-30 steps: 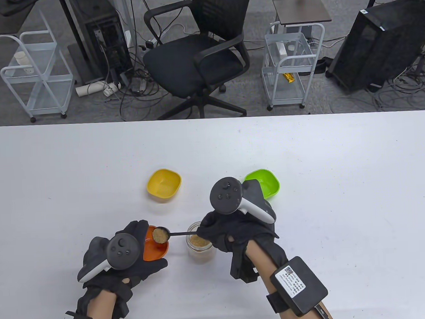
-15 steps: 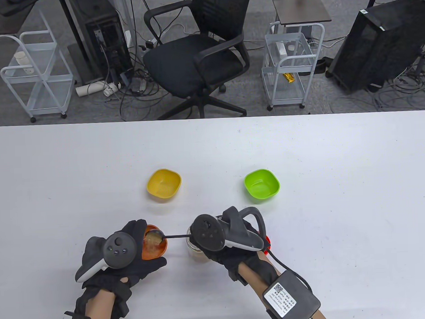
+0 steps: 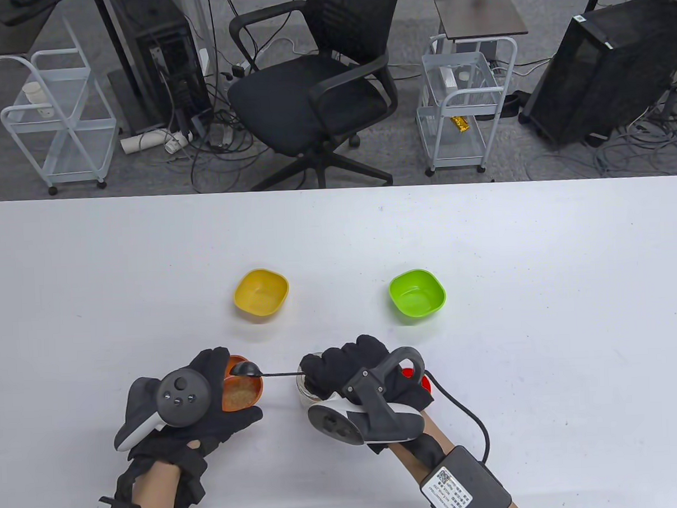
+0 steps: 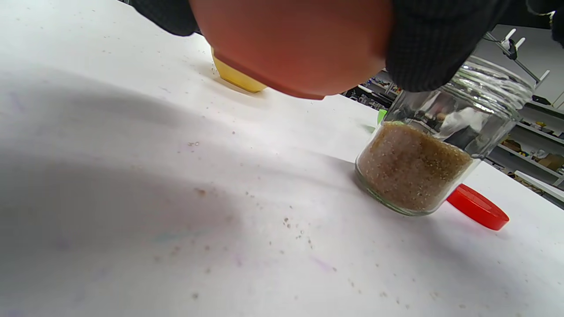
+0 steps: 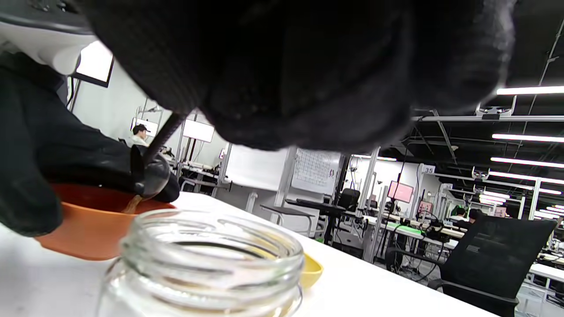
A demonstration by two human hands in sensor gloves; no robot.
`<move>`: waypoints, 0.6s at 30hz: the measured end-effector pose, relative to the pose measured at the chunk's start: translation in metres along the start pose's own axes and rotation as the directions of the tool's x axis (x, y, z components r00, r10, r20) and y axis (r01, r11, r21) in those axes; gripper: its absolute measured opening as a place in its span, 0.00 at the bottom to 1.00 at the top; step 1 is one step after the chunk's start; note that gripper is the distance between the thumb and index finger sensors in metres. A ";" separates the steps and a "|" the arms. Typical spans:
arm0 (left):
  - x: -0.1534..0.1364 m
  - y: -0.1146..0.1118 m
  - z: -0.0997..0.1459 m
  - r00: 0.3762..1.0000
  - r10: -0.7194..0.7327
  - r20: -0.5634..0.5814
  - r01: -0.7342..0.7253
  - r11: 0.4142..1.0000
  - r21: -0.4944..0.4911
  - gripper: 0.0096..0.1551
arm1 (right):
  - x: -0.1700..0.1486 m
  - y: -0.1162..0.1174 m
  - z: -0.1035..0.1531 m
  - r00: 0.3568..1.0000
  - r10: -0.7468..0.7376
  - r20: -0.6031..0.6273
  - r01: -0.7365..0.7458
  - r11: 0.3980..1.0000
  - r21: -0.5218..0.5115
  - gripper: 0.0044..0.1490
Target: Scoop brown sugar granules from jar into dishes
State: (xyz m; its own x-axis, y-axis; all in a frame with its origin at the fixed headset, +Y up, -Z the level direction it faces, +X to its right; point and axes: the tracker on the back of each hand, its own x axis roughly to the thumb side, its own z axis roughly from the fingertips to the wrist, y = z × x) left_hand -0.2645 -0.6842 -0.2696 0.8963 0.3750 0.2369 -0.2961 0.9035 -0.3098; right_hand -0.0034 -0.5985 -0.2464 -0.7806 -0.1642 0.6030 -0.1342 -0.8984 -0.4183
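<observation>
My left hand (image 3: 210,400) grips the orange dish (image 3: 244,388), lifted slightly off the table in the left wrist view (image 4: 291,44). Brown sugar lies in the dish. My right hand (image 3: 343,371) holds a black spoon (image 3: 268,372) by its handle, rolled over so the bowl (image 3: 246,369) faces down above the dish; a thin stream of sugar falls from it in the right wrist view (image 5: 152,178). The glass jar (image 4: 423,167) of brown sugar stands open under my right hand, mostly hidden in the table view (image 3: 305,387).
A yellow dish (image 3: 261,291) and a green dish (image 3: 417,294) stand farther back on the white table (image 3: 543,312). The red jar lid (image 4: 477,207) lies just right of the jar. Sugar grains are scattered on the table near the jar.
My right hand has rolled over, turning the spoon from level and heaped to face down. The sugar has dropped into the orange dish. The left hand has barely moved.
</observation>
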 end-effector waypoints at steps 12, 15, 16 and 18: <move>-0.005 0.000 0.000 0.999 0.045 -0.008 -0.045 0.999 0.004 0.72 | -0.006 0.004 0.003 0.999 -0.037 0.016 0.037 0.998 -0.048 0.22; -0.005 0.000 0.000 0.999 0.043 -0.012 -0.043 0.999 0.002 0.72 | -0.003 0.007 0.003 1.000 -0.026 0.012 0.027 0.999 -0.045 0.22; -0.005 0.000 0.000 0.999 0.039 -0.017 -0.039 0.999 -0.003 0.72 | -0.004 0.007 0.003 1.000 -0.027 0.005 0.028 0.999 -0.038 0.22; -0.005 -0.001 0.000 0.999 0.026 -0.027 -0.026 1.000 -0.009 0.72 | -0.010 0.005 0.002 0.996 -0.070 -0.052 0.069 0.997 -0.024 0.22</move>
State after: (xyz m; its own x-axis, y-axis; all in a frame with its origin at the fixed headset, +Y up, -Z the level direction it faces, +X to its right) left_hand -0.2688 -0.6870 -0.2710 0.8971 0.3921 0.2036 -0.3161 0.8916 -0.3241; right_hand 0.0048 -0.6019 -0.2530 -0.7997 -0.0794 0.5951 -0.2022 -0.8977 -0.3914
